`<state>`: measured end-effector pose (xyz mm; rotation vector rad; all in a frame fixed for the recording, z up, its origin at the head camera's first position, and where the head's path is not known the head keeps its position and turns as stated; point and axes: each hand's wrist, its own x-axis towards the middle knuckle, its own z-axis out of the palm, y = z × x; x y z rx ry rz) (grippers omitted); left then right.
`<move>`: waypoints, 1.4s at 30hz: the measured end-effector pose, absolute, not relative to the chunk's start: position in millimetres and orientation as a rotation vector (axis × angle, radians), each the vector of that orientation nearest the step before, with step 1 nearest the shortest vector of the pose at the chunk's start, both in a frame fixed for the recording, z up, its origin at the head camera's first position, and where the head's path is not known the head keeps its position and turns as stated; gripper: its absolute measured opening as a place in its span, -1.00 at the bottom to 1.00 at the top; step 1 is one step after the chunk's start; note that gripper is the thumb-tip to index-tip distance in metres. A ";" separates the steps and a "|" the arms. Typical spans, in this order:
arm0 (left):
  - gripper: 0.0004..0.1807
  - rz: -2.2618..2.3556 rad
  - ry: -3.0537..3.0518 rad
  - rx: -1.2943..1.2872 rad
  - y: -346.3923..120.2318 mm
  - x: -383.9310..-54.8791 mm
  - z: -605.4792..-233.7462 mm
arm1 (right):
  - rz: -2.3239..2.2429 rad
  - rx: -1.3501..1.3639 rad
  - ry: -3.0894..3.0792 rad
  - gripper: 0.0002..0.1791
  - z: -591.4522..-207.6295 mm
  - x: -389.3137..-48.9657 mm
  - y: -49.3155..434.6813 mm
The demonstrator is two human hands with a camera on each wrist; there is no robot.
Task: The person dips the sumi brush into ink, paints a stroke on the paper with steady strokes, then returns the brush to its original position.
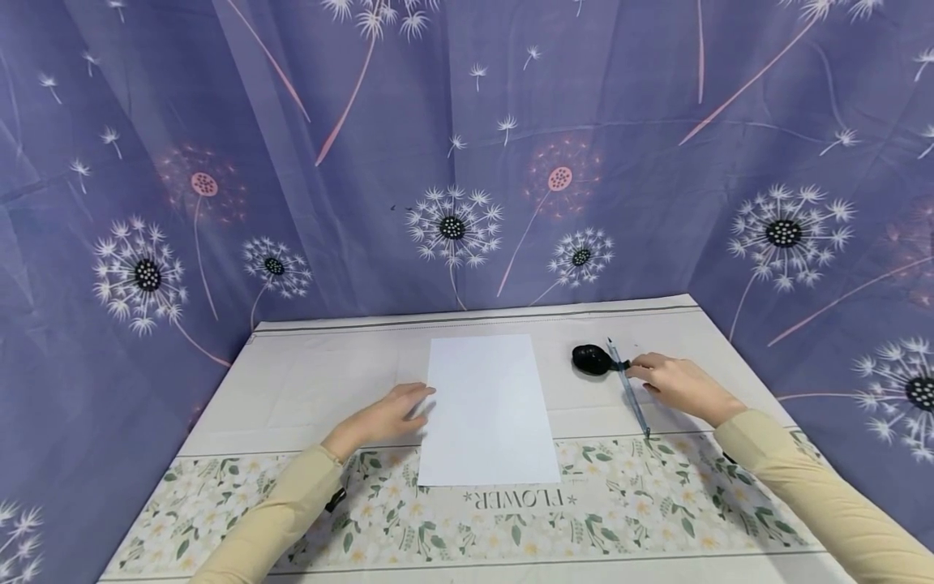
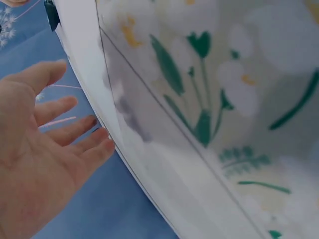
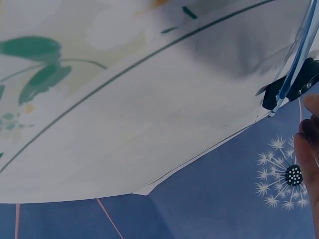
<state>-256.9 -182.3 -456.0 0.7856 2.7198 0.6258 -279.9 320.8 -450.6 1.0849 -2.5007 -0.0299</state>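
A white sheet of paper (image 1: 485,414) lies on the table. At its left edge is my left hand (image 1: 390,415), fingers extended and spread, fingertips right at the edge; the left wrist view shows the same hand (image 2: 50,144) palm bare. To the right of the sheet lies a black, rounded, spoon-like object (image 1: 591,359) with a short handle. A slim clear-blue pen (image 1: 631,397) crosses that handle. My right hand (image 1: 682,385) reaches in from the right, fingers bent loosely, fingertips close by the handle and pen. Only part of this hand (image 3: 309,154) shows in the right wrist view.
A pale tablecloth (image 1: 328,365) covers the table, with a printed band of flowers (image 1: 394,527) along the near side. Purple dandelion-patterned curtains (image 1: 365,243) hang behind it and on both sides.
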 end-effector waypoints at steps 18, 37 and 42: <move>-0.25 0.536 2.634 0.835 -176.4 -258.8 -452.9 | -0.056 1.199 -2.350 -0.58 -459.3 -283.7 319.7; -0.22 0.505 2.606 0.858 -175.4 -259.0 -455.2 | -0.138 1.250 -2.333 -0.63 -464.0 -289.4 312.2; -0.21 0.494 2.603 0.858 -175.0 -259.5 -456.9 | -0.162 1.253 -2.373 -0.63 -465.7 -290.5 310.4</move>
